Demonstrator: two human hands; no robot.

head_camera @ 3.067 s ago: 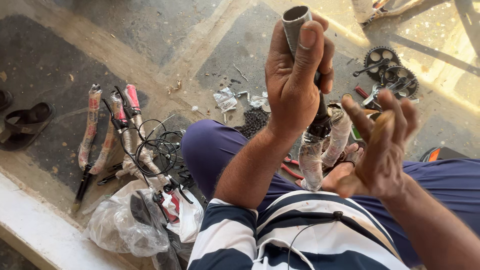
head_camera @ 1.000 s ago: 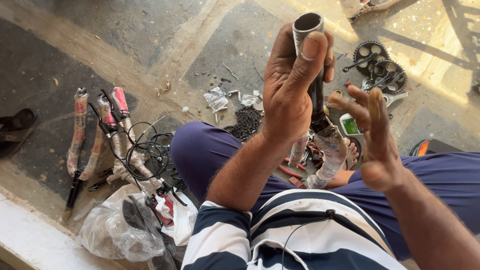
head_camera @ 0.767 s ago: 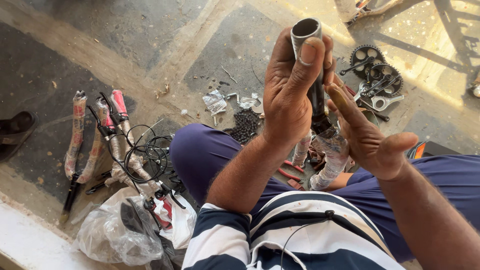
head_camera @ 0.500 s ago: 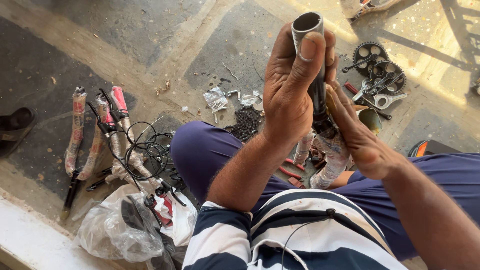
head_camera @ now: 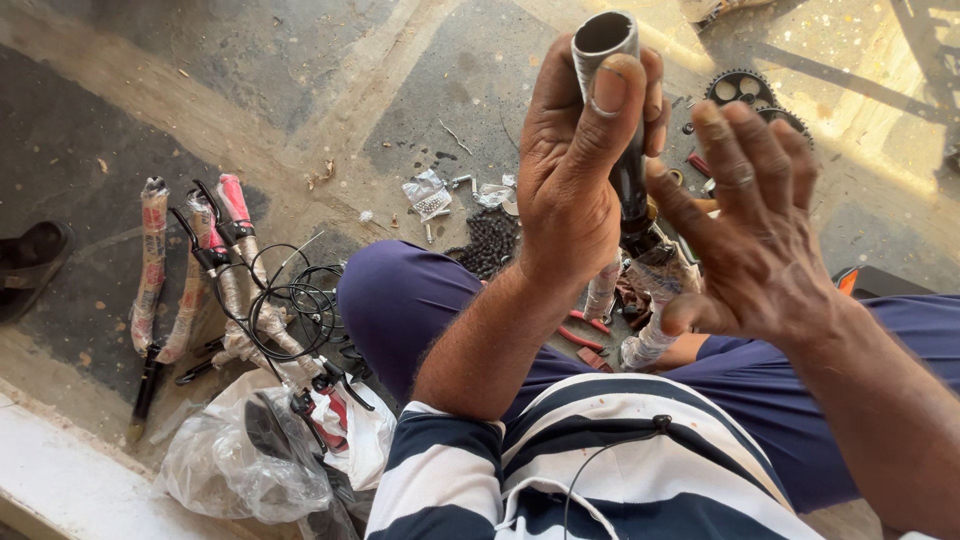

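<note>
Item in hand: metal tube (head_camera: 607, 45) of a bicycle part, its open end up, with a black section and paper-wrapped legs (head_camera: 655, 300) hanging below my palm. My left hand (head_camera: 580, 190) clamps it, fingers curled around the far side, thumb pressed along the near face just under the rim. My right hand (head_camera: 750, 230) stands beside the black section, fingers spread apart and flat, holding nothing; its thumb points toward the tube, and I cannot tell whether it touches.

Step, as I judge it: inspecting or working the upper tube while the left hand steadies it. The next move calls for the right fingers to close on the black section below my left thumb, with the left grip held firm so the tube stays upright.

Beyond my right fingertips, on the concrete floor (head_camera: 300, 90): toothed chainrings (head_camera: 745, 90). Below my left wrist: a heap of bicycle chain (head_camera: 490, 240) and small plastic packets (head_camera: 430, 195). Well left of my left elbow: paper-wrapped handlebars (head_camera: 190, 270) with black brake levers and looped cables (head_camera: 295, 300). Nearer me on that side: a crumpled plastic bag (head_camera: 240, 465). Far left edge: a dark sandal (head_camera: 30, 260).
</note>
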